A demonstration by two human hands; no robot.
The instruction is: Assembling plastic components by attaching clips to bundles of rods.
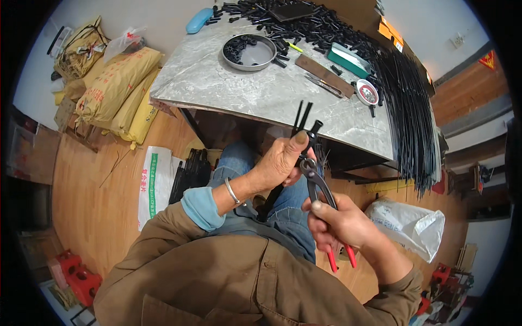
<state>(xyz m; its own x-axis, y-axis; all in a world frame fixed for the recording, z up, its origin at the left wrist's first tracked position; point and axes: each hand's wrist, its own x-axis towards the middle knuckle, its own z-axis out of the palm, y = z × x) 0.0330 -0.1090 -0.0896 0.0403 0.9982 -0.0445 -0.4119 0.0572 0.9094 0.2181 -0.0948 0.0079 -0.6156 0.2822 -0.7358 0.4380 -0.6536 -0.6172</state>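
Note:
My left hand [276,163], a metal bangle on its wrist, is closed round several thin black rods [305,115] that stick up past the thumb above my lap. Beside them a thicker black tube-like piece with a flared end [315,128] points up and to the right. In my right hand [345,221] are end-cutting pincers [325,190] with dark jaws and red handle ends, the fingers wrapped round the handles. The jaws are up against the black piece just below my left fingers. Whether they grip it, I cannot tell.
On the marble-patterned table [201,81] are a round metal tray [260,58] of small black parts, a heap of black pieces [321,27], a green box [348,61], tweezers [323,85] and a small bowl [367,93]. Long black rods [410,119] overhang its right edge. Yellow sacks [117,89] lean left.

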